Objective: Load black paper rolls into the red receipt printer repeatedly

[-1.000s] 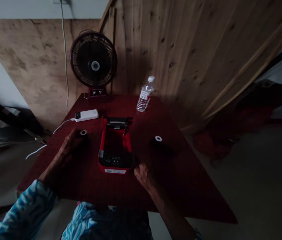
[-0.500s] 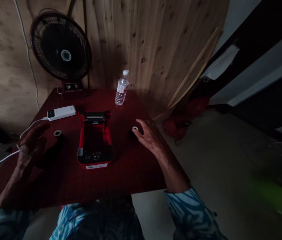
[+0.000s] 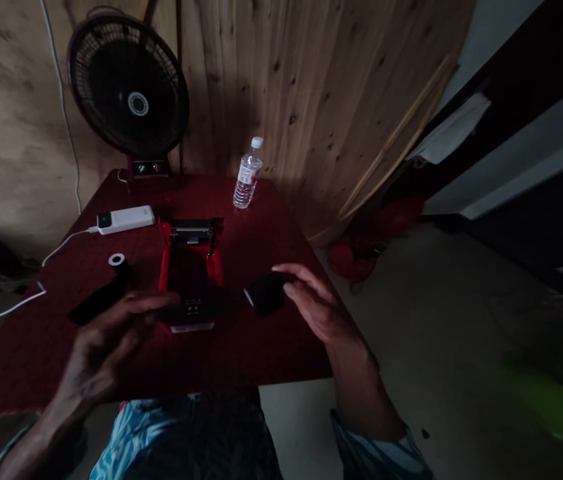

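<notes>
A red and black printer-like machine (image 3: 192,327), its top open, stands in the middle of the dark red table. My right hand (image 3: 314,303) pinches a small black roll (image 3: 267,295) by its right end, tilted above the table to the right of the machine. A pale end of that roll faces left. My left hand (image 3: 111,340) is stretched out, slightly blurred, its fingers open at the machine's front left corner; whether they touch it I cannot tell. Behind that hand stands another black roll (image 3: 117,260) with a white core, and a black strip trails from it.
A white power bank (image 3: 126,220) with a white cable lies at the back left. Behind it stands a fan (image 3: 128,87). A clear water bottle (image 3: 248,175) is at the back right, near the wooden wall. The table's right edge runs beside my right forearm.
My right hand has taken hold of the black roll, lifted it and tipped it sideways. My left hand has moved right, from beside the other roll to the machine's front corner.
</notes>
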`<state>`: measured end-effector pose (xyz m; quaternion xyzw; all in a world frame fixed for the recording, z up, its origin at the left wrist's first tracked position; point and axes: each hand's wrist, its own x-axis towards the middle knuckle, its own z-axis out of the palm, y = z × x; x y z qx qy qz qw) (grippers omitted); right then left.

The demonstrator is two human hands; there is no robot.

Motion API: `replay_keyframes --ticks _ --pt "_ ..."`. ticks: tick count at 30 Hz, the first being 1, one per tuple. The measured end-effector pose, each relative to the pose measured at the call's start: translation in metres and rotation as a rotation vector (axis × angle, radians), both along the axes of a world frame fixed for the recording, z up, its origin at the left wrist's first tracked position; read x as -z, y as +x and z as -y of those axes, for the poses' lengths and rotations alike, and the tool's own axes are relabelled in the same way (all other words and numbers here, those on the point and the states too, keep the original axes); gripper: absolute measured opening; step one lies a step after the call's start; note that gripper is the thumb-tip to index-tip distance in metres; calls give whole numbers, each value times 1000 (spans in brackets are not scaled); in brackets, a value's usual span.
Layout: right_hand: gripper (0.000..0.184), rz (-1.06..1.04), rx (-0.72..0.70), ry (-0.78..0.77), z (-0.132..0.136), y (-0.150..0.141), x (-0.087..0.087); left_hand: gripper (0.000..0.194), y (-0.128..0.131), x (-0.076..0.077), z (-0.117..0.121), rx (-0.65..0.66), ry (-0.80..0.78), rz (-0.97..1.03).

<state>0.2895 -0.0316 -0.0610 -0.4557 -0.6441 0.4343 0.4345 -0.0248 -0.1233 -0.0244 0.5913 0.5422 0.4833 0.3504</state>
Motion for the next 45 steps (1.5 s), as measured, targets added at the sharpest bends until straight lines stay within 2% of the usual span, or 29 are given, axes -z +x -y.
replay_keyframes --ticks 2,4,8,13,16,18,21,24,27,31,33,35,38,42,45 --pt "38 -43 -134 -42 23 -12 -13 30 17 4 -8 160 -77 31" --pt "37 -49 -250 -10 38 -24 -24 40 28 5 -14 274 -152 57" --pt "34 -40 -404 118 48 -44 -36 48 32 -3 -15 349 -238 85" --pt "29 -149 -541 154 46 -59 -33 52 21 -7 -8 427 -371 194" --pt "28 -256 -541 108 46 -64 -27 54 18 -4 -6 451 -459 352" --pt "38 -283 -495 11 48 -63 -23 50 16 -2 -7 438 -474 426" --pt "48 -223 -442 -156 53 -57 -16 40 13 -3 -11 402 -424 412" --pt "38 -122 -418 -290 60 -52 -10 36 10 -10 -16 361 -347 280" --pt "36 -106 -413 -409 67 -56 -4 32 5 -14 -18 275 -198 -8" --pt "48 -198 -564 -574 75 -74 0 30 -6 -9 -21 110 133 -493" --pt "49 -275 -646 -581 76 -85 3 30 -11 -5 -29 73 225 -647" --pt "43 -331 -689 -549 77 -91 6 30 -11 -4 -42 79 282 -759" --pt "37 -363 -690 -499 76 -88 11 28 -1 -7 -67 129 264 -919" --pt "44 -405 -643 -476 76 -69 20 36 20 -16 -96 125 79 -1122" --pt "39 -427 -594 -470 76 -53 26 40 30 -20 -108 167 -44 -1217"
